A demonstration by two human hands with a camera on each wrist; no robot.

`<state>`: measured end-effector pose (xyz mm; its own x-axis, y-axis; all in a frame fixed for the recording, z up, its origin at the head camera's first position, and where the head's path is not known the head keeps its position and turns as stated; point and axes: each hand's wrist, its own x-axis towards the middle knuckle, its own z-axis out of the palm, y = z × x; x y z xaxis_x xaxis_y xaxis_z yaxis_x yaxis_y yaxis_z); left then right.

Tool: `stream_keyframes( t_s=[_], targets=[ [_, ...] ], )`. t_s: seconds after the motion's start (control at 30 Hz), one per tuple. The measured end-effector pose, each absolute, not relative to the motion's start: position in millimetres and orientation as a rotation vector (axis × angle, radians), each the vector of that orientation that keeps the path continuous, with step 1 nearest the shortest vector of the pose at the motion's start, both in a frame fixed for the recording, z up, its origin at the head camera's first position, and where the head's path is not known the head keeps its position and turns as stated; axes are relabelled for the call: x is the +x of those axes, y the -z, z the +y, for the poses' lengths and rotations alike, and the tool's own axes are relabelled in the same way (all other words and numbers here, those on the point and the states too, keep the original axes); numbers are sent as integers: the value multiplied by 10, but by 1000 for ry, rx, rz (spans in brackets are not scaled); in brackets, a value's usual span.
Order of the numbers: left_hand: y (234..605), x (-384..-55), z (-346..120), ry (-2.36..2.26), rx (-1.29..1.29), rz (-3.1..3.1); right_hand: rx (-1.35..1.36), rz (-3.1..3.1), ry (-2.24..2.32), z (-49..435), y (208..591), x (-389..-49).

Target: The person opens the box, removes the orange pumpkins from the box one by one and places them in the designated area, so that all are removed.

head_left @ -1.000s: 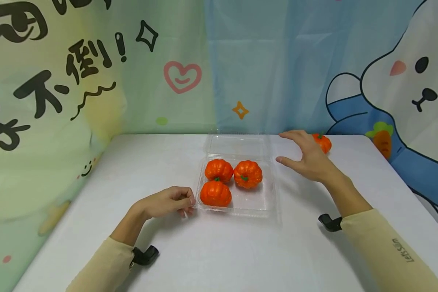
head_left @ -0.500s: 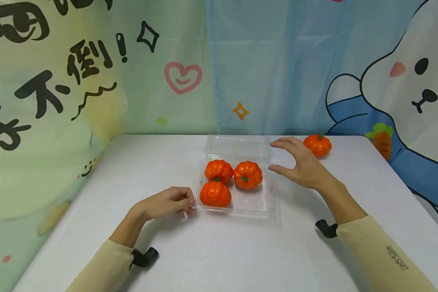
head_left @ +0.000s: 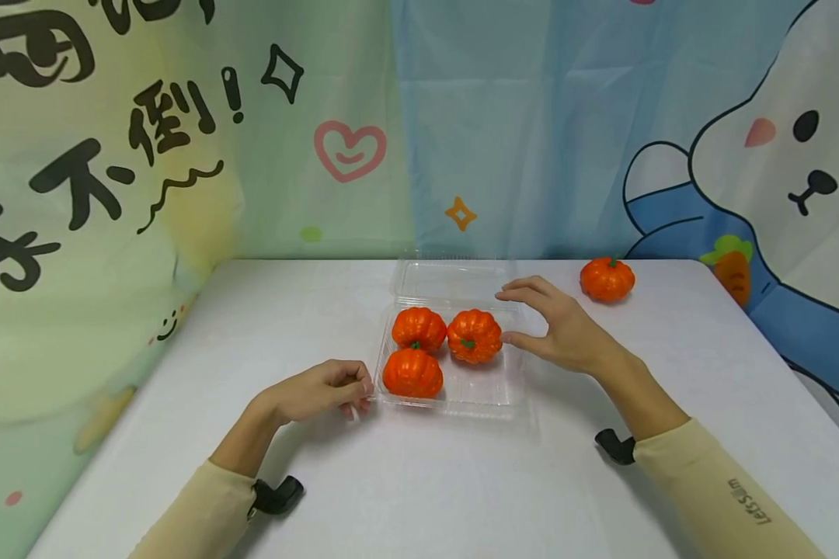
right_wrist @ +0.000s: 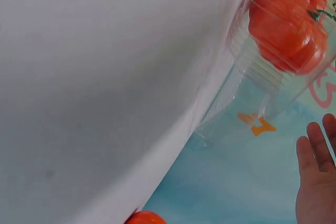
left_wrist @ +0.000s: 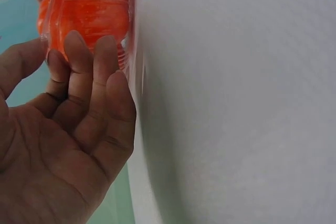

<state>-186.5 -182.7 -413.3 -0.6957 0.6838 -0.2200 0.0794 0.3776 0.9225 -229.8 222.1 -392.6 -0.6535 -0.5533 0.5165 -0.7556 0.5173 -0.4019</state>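
A clear plastic clamshell box [head_left: 485,392] lies with its lid folded back. Inside sit three orange toy pumpkins: a back left pumpkin [head_left: 419,328], a front left pumpkin [head_left: 412,373] and a right pumpkin [head_left: 474,336] with a green stem. At the box's front left corner, my left hand [head_left: 328,388] pinches the rim between thumb and fingers; the left wrist view shows the fingertips [left_wrist: 79,43] against the ribbed wall. My right hand [head_left: 559,326] hovers over the box's right side, thumb and fingers spread. Its thumb is close to the right pumpkin; whether they touch I cannot tell.
Another orange pumpkin [head_left: 607,280] stands on the white table [head_left: 287,310] near its back right edge, beyond my right hand. A printed cloth backdrop [head_left: 566,116] hangs right behind the table. The transparent lid [head_left: 454,279] reaches almost to the back edge.
My right hand has moved left and toward me, from beside the back right pumpkin to the right pumpkin in the box. My left hand has stayed at the corner.
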Motion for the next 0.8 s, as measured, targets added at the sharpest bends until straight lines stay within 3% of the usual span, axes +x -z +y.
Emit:
stream_keyframes(
  t_s=[0.8],
  targets=[
    [4146, -1858, -1840, -1316, 665, 2069, 1234, -2608, -859, 1966, 3961, -2263]
  ],
)
